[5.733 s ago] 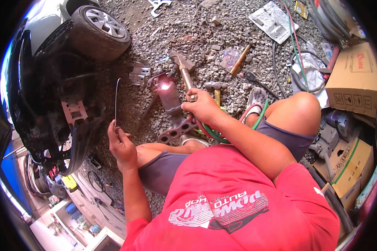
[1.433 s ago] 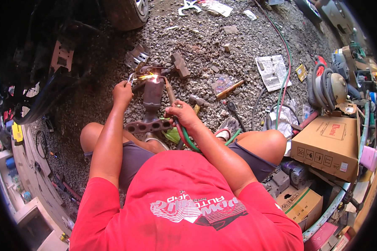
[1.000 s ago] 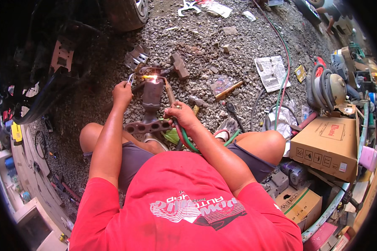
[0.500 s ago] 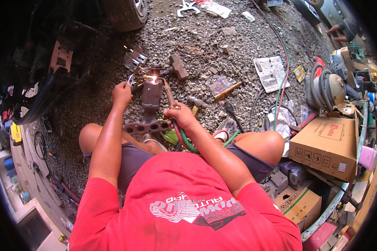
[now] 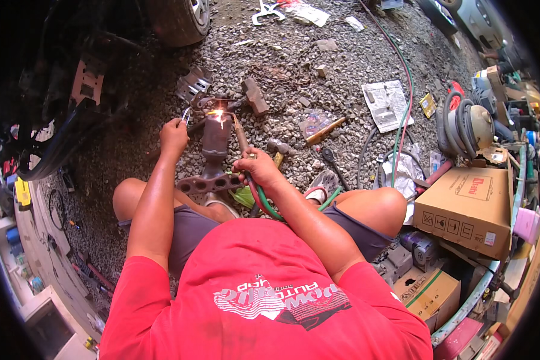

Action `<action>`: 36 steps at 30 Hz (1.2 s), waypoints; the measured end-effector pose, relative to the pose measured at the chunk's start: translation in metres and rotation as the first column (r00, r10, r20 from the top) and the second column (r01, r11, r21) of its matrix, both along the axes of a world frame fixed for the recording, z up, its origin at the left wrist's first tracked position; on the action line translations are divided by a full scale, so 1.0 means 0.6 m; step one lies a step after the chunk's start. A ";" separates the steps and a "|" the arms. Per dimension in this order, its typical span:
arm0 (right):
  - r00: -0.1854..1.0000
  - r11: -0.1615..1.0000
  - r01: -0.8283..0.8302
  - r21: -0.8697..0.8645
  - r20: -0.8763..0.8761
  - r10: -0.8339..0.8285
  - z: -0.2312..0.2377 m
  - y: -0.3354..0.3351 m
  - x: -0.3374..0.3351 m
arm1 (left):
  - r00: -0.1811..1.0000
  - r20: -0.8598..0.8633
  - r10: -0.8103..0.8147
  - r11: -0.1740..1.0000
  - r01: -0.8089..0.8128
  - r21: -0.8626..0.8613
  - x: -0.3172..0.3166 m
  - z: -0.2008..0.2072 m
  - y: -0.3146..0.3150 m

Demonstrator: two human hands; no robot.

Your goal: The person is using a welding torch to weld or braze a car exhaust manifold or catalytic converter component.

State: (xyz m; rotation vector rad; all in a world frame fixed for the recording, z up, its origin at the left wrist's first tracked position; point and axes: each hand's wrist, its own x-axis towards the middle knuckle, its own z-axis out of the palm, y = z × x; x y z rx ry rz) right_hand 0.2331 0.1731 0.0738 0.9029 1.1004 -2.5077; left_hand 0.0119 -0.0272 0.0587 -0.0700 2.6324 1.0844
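Note:
An exhaust manifold (image 5: 214, 139) with a rusty brown cylindrical body stands on the gravel in front of me, its flange with several holes nearest my feet. At its far end a bright orange glow (image 5: 219, 113) shows with a small flame. My right hand (image 5: 259, 167) is closed round a brass gas torch (image 5: 241, 137), whose bent tip points at that glow. Red and green hoses (image 5: 264, 201) run from the torch below my hand. Left of the cylinder, my left hand (image 5: 174, 137) is closed on silver pliers (image 5: 186, 114), their tip close to the glowing end.
Beyond the manifold lie a heavy hammer head (image 5: 255, 97) and a slotted metal plate (image 5: 194, 84). A smaller hammer (image 5: 278, 147), a wooden handle (image 5: 326, 131) and a ratchet (image 5: 335, 165) lie to the right. A cardboard box (image 5: 462, 207) stands at right, a car wheel (image 5: 180, 23) far left.
The flying sparks around the glowing end have died down, and the flame is smaller. Both hands stay almost in place.

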 end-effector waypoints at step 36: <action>1.000 1.000 0.008 -0.018 0.012 -0.007 0.002 0.003 -0.004 | 0.999 -0.031 -0.032 0.999 0.032 -0.005 -0.008 -0.016 0.007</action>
